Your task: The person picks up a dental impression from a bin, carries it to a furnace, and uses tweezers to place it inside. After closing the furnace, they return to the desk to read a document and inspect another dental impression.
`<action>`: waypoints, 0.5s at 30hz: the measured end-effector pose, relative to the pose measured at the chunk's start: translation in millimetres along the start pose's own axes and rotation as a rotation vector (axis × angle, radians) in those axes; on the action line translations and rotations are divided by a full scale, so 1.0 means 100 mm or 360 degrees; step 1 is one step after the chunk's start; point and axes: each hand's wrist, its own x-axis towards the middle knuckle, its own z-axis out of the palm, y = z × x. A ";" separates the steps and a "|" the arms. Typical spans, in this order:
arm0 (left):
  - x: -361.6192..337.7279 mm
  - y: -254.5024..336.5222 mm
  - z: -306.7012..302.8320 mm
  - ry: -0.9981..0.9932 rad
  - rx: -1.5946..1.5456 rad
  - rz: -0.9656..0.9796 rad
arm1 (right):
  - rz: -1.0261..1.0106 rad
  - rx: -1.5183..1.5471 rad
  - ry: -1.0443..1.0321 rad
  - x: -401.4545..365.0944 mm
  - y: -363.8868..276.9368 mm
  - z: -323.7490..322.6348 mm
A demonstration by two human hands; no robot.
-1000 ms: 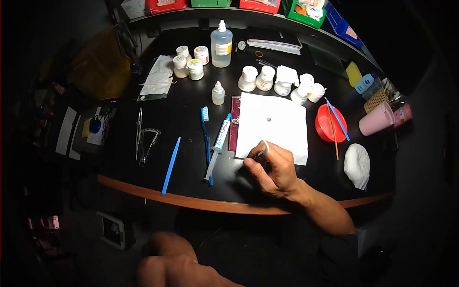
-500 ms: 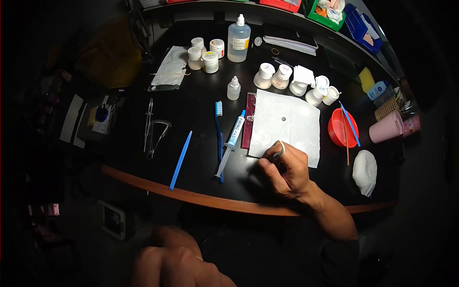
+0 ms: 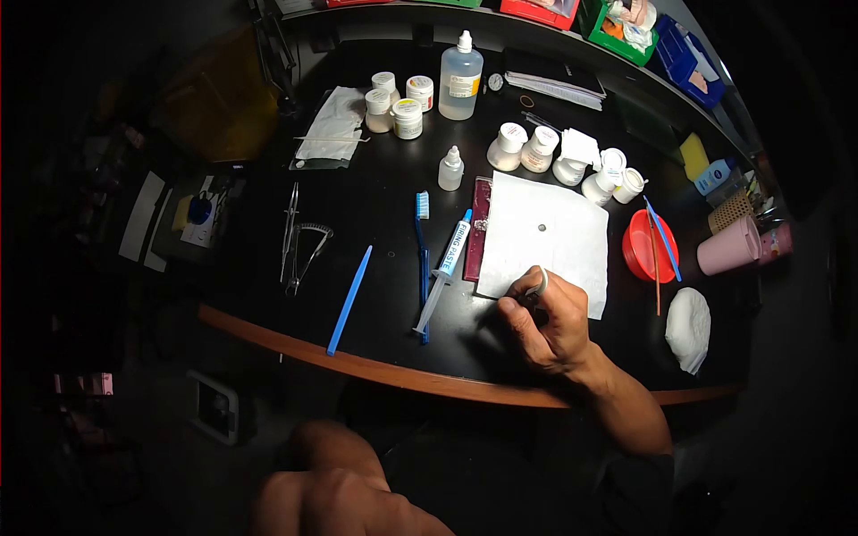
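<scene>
My right hand (image 3: 559, 323) rests over the lower edge of a white paper sheet (image 3: 509, 205), its fingers curled in a pinch. A thin white curved piece (image 3: 542, 284) shows at the index finger; whatever is between thumb and fingers is in shadow. A small grey disc (image 3: 542, 227) lies on the paper. Close to the camera at the bottom, my left hand (image 3: 349, 505) is bent into a fist, with its fingertips out of view. Left of the paper lie a firing paste syringe (image 3: 447, 263) and a blue toothbrush (image 3: 423, 246).
A dark red pad (image 3: 476, 234) sticks out from under the paper. A red bowl (image 3: 636, 255) with slim tools stands at right, beside a white cloth pad (image 3: 688, 330). Jars (image 3: 407, 119), a large bottle (image 3: 461, 80) and a dropper bottle (image 3: 450, 170) stand behind. A blue stick (image 3: 349, 301) and calipers (image 3: 308, 255) lie left.
The whole view has shifted slightly, so the table's contents appear a little farther right and lower. Both hands keep nearly the same pose.
</scene>
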 end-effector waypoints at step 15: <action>0.02 0.03 0.00 0.0025 0.0087 0.0009 | 0.0020 0.0021 0.0022 -0.01 0.02 0.02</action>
